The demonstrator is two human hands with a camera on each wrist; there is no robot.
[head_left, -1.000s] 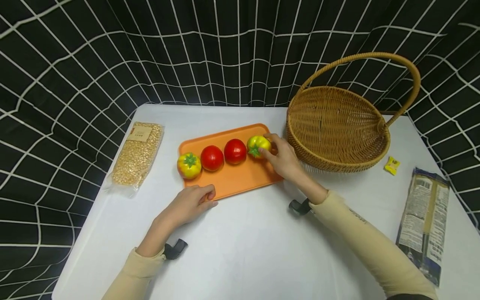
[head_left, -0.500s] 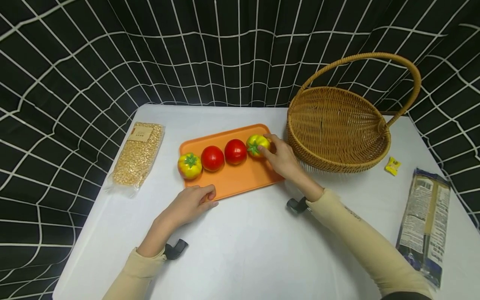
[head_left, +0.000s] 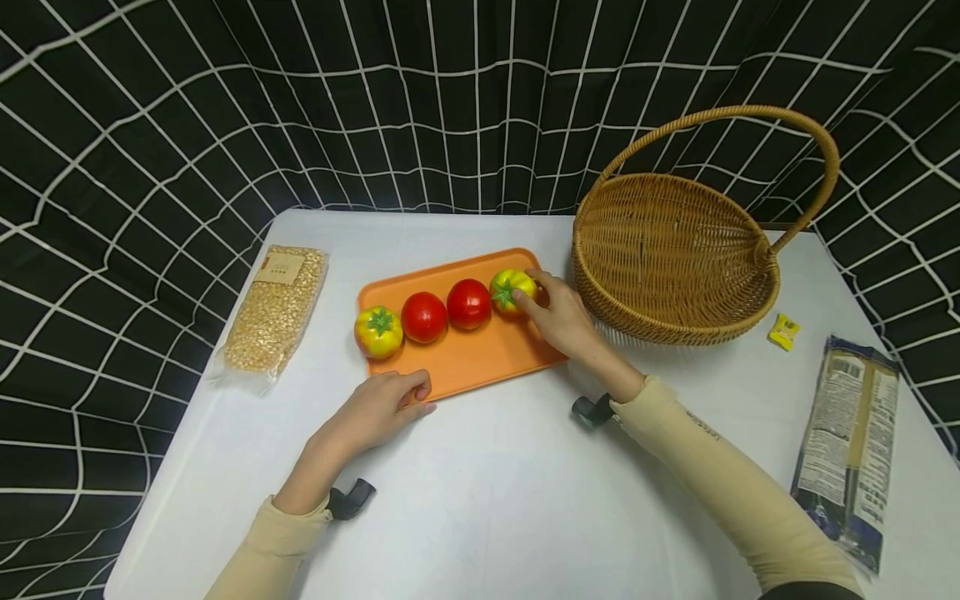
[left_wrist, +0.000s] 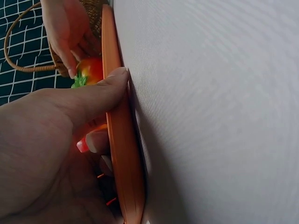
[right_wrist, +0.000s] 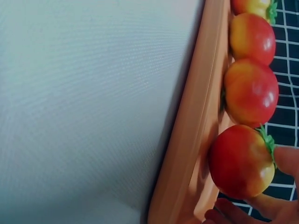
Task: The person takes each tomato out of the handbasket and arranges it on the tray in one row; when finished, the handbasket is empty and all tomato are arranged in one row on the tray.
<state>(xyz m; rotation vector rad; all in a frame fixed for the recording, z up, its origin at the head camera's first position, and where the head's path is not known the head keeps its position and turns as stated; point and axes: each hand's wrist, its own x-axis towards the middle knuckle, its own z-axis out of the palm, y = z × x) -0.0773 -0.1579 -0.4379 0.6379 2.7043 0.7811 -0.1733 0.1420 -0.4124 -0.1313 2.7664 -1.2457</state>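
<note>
An orange tray [head_left: 465,367] lies on the white table with a row of tomatoes in it. At the left end of the row is a yellow-red tomato [head_left: 378,332], green leaves up. Beside it sit two red ones, a left red tomato [head_left: 424,317] and a right red tomato [head_left: 469,303]. My right hand [head_left: 558,312] holds the yellow tomato [head_left: 508,287] at the right end between thumb and fingers; it looks red underneath in the right wrist view. My left hand [head_left: 386,404] grips the tray's near rim, thumb outside and fingers inside, as the left wrist view shows.
A wicker basket [head_left: 675,258] with a tall handle stands right of the tray. A bag of yellow grains [head_left: 273,308] lies at the left. On the right are a small yellow packet [head_left: 784,331] and a long printed pouch [head_left: 847,450]. A black gridded cloth hangs behind.
My right hand has shifted slightly left with the yellow tomato, toward the neighbouring red one. My left hand has stayed on the tray rim.
</note>
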